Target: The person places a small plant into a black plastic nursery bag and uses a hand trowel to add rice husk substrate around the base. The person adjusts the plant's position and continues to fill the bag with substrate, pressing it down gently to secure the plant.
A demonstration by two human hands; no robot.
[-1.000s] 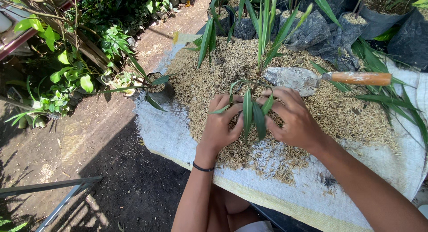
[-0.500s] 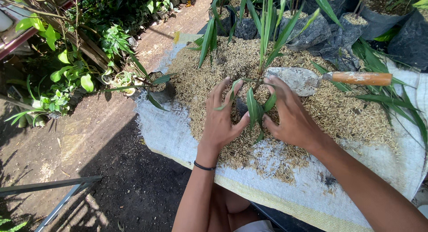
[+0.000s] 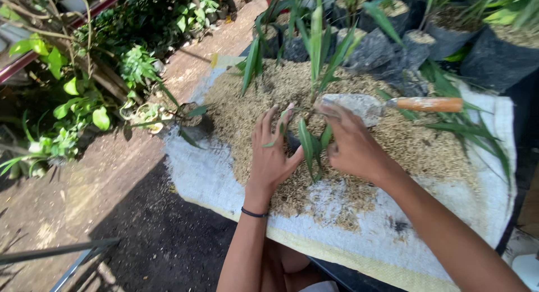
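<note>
A young plant [image 3: 312, 136] with long narrow green leaves stands upright in a heap of rice husks [image 3: 421, 146] spread over a white woven sack [image 3: 213, 174]. My left hand [image 3: 270, 153] lies flat on the husks just left of the stem, fingers spread, a dark band on its wrist. My right hand [image 3: 351, 145] cups the husks on the stem's right side, thumb toward the plant. Neither hand holds anything. A dark pot or bag at the plant's base shows only as a small shadowed patch between my hands.
A trowel [image 3: 387, 105] with an orange wooden handle rests on the husks behind my right hand. Several black grow bags [image 3: 505, 56] with plants line the back. A small potted plant [image 3: 193, 119] sits at the sack's left edge. Bare dirt ground [image 3: 112, 180] and leafy shrubs [image 3: 84, 95] lie left.
My hands opened from a closed grasp around the plant's base and now lie spread on the husks either side of it. The camera view shifted slightly right and tilted.
</note>
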